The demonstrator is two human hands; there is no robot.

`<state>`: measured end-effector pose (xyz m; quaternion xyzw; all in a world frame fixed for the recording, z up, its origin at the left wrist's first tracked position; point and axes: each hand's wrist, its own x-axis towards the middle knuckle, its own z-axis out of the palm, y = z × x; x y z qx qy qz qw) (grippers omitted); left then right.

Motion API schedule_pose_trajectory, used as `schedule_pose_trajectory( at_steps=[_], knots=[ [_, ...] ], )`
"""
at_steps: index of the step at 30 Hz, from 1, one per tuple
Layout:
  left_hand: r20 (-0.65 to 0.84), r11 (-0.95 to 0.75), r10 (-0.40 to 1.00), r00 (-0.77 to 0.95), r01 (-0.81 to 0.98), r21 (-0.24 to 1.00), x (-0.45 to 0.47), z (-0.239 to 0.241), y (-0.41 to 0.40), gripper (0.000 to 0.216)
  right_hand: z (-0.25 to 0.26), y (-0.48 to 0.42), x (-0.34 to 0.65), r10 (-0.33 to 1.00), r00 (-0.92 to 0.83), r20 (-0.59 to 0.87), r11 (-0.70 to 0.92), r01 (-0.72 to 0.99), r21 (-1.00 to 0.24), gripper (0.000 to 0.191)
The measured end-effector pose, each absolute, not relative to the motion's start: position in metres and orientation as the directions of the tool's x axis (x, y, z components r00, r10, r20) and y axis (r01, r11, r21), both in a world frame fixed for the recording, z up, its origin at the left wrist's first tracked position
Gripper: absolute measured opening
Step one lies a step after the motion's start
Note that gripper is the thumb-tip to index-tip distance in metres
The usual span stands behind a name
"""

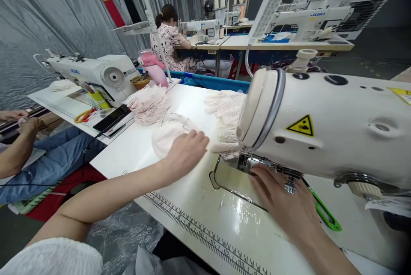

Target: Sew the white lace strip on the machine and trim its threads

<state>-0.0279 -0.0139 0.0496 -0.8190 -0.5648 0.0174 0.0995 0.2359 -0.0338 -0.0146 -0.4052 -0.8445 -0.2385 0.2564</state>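
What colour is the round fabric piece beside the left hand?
The round fabric piece is very pale pink, nearly white; head view shows it.

I am wearing the camera on my head, so it is looking forward and steeply down past my white textured-cloth sleeve [58, 258] to my left bare hand [186, 148] and right bare hand [282, 193]. The glossy white tabletop with black ruler marks [189, 189] is slanting across the view. On the right, the bulky cream-white metal sewing machine [334, 112] is looming closest, running off the edge. Farther off, the view is taking in a crinkled grey fabric curtain [64, 13].
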Motion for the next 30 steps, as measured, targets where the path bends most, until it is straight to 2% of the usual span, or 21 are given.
schedule_pose_trajectory(
  at_steps=[2,5,10,18,21,24,27,30],
  knots=[
    [0.064,-0.265,0.958,0.280,0.948,-0.178,-0.043,0.058,-0.015,0.015,-0.015,-0.035,0.235,0.555,-0.535,0.637,0.546,0.812,0.206,0.026],
    [0.070,-0.239,0.966,0.250,0.962,-0.135,-0.061,0.061,-0.015,0.023,-0.014,-0.036,0.234,0.562,-0.532,0.633,0.541,0.816,0.205,0.027],
    [0.096,-0.187,0.977,0.188,0.982,-0.020,-0.067,0.062,-0.015,0.033,-0.013,-0.036,0.233,0.574,-0.505,0.644,0.534,0.827,0.173,0.028],
    [0.129,-0.129,0.986,0.106,0.974,0.187,-0.078,0.073,-0.015,0.029,-0.009,-0.037,0.231,0.610,-0.491,0.622,0.545,0.830,0.121,0.025],
    [0.260,-0.087,0.965,-0.019,0.916,0.390,-0.095,0.079,-0.008,0.022,-0.008,-0.038,0.230,0.597,-0.500,0.627,0.549,0.825,0.135,0.023],
    [0.499,-0.086,0.834,-0.236,0.838,0.539,-0.117,0.089,0.001,0.020,-0.007,-0.037,0.230,0.585,-0.509,0.632,0.549,0.822,0.153,0.023],
    [0.674,-0.080,0.635,-0.378,0.836,0.544,-0.132,0.104,0.001,0.031,-0.009,-0.037,0.230,0.582,-0.500,0.641,0.549,0.823,0.143,0.024],
    [0.733,-0.079,0.584,-0.349,0.874,0.479,-0.127,0.121,-0.017,0.036,-0.010,-0.037,0.231,0.587,-0.491,0.644,0.541,0.830,0.139,0.024]
  ],
)
